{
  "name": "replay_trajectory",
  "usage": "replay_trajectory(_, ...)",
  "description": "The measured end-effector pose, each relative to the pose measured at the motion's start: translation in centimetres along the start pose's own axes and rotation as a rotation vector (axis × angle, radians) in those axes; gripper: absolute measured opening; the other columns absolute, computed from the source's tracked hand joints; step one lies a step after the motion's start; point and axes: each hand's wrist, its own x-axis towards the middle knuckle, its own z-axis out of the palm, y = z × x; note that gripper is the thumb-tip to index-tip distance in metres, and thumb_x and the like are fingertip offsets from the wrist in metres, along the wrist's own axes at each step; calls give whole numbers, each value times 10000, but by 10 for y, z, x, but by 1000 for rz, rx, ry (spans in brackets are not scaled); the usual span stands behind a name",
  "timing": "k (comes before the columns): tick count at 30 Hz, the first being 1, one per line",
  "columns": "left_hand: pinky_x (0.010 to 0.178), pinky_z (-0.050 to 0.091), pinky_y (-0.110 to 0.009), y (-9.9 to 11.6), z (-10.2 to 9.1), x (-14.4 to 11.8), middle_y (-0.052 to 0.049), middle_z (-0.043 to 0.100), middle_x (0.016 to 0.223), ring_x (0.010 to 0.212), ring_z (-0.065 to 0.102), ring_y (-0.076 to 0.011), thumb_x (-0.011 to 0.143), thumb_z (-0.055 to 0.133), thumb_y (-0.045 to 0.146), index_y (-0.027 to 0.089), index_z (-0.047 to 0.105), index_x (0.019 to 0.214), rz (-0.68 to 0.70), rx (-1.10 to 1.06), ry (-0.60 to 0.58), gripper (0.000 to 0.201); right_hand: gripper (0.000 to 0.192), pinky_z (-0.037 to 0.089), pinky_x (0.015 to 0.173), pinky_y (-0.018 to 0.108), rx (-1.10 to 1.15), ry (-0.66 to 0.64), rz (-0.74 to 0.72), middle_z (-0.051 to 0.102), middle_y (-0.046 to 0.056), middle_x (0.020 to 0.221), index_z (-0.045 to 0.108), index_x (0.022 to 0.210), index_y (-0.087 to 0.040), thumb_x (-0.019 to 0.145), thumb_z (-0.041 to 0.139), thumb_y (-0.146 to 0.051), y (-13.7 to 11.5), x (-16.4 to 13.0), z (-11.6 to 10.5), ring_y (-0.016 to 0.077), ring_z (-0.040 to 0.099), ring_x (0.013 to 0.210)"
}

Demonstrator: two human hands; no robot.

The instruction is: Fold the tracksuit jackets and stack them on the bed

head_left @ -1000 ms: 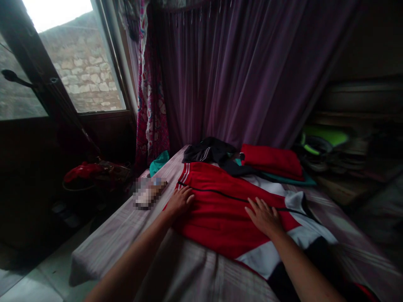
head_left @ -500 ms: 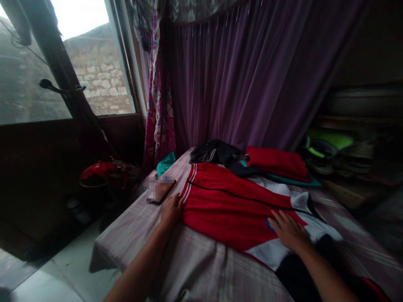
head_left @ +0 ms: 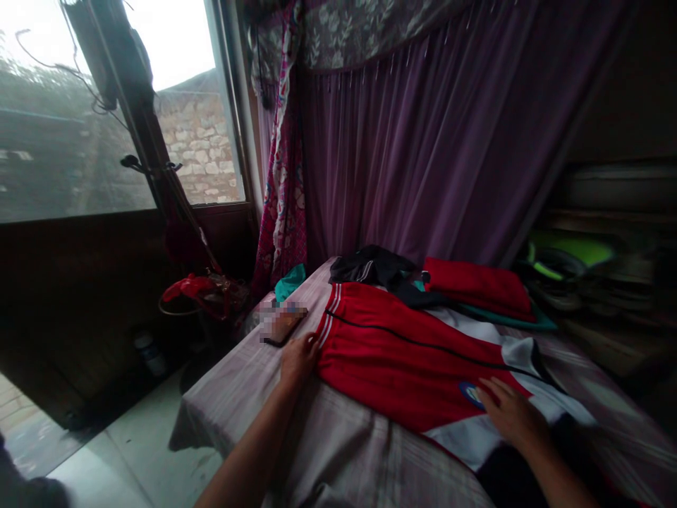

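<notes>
A red, white and navy zip jacket [head_left: 391, 360] lies spread front side up, its dark zip line running lengthwise. At its striped hem [head_left: 326, 321] is my left hand [head_left: 297, 361], thumb and fingers closed on the hem's near corner. My right hand [head_left: 512, 413] rests on the chest part with fingers stretched out, beside a round blue badge [head_left: 470, 394]. The sleeves and collar are partly hidden under my right arm and past the frame's edge. A phone [head_left: 283, 328] lies just beyond my left hand.
The jacket is on a bed or table with a checked cloth [head_left: 238, 395]. Behind it are a dark garment [head_left: 370, 264] and a folded red cloth [head_left: 479, 286]. A purple curtain [head_left: 402, 155] hangs at the back. Shelves with shoes [head_left: 565, 282] stand right; a glazed door [head_left: 68, 296] is left.
The view has shifted, so everything sits slightly lower and to the right. My right hand has drawn back a little, uncovering more of the blue badge. My left hand stays at the hem.
</notes>
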Motion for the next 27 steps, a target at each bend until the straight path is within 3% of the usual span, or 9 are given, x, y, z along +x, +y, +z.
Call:
replay_trajectory(6,902,430,-277,1,0,2,-39,764,1066,1007,664,-189,958,516,365,285,720,1142,62,21,-48,286,462,524,986,446,27,8,-12,673,112,1302,744,1121,-230,832,478,-472,4,0,2,313,634,1188)
replay_trajectory(13,753,440,-253,-3,4,4,-59,761,950,862,676,-175,950,536,368,219,641,1264,-16,14,-25,363,520,519,992,471,35,0,-36,650,134,1335,727,1172,-205,848,453,-505,6,0,4,332,623,1204)
replay_trajectory(18,677,402,-242,1,0,1,-32,746,877,776,664,-160,950,535,376,241,658,1207,-50,-29,-35,315,496,521,989,445,46,2,-22,655,118,1330,731,1149,-227,837,465,-506,6,0,4,317,624,1206)
replay_trajectory(27,681,395,-249,7,-6,-2,-43,757,899,852,691,-183,950,531,450,252,644,1214,-135,27,-44,348,520,514,998,443,50,-25,-19,655,122,1331,732,1151,-216,838,441,-512,2,-1,-1,322,620,1211)
